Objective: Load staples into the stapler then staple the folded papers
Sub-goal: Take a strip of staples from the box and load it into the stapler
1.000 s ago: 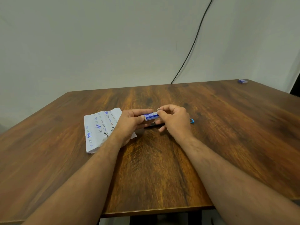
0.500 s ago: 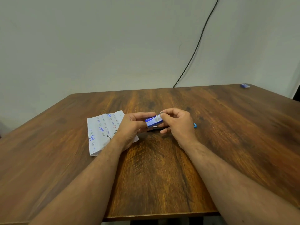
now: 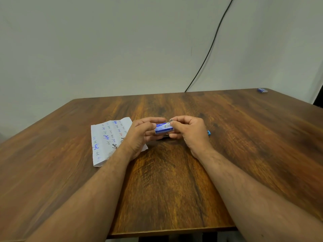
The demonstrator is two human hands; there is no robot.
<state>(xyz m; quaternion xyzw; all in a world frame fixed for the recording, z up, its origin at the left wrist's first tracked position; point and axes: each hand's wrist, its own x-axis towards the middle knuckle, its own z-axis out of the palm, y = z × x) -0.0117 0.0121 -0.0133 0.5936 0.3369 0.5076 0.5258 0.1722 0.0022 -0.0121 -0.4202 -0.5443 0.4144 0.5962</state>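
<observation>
A small blue and white staple box (image 3: 163,128) is held just above the table between both hands. My left hand (image 3: 139,135) grips its left end with thumb and fingers. My right hand (image 3: 189,133) pinches its right end, where a small flap or strip shows at the fingertips. The stapler lies on the table behind my right hand, mostly hidden; only its blue end (image 3: 208,132) and a dark bit below the box show. The folded paper (image 3: 108,138) with blue handwriting lies flat at the left, partly under my left wrist.
The wooden table (image 3: 166,180) spreads wide around the hands. A second small blue box (image 3: 262,90) sits at the far right corner. A black cable (image 3: 209,48) runs down the wall behind the table.
The staple box has tilted slightly in my hands so more of its printed face shows. My right fingertips have shifted at its right end. The camera view dropped a little.
</observation>
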